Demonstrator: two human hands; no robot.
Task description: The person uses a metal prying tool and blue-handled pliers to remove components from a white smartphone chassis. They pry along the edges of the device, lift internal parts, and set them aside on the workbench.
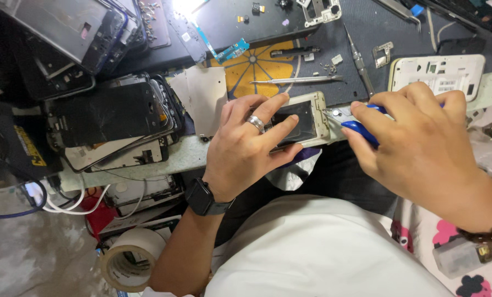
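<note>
A dark rectangular phone screen (295, 124) in a pale frame lies at centre, a stack of black cracked screens (111, 118) stands left of it, and more dark screens (75, 30) lean top left.

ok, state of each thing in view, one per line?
left hand: gripping the phone, fingers across its dark face
right hand: closed on the blue-handled tool
phone: flat at the bench edge, pale frame exposed
blue-handled tool: tip at the phone's right end
tape roll: lying below the bench

White shirt; black smartwatch (203, 198); silver ring (256, 122); beaded bracelet (490, 234)
</note>
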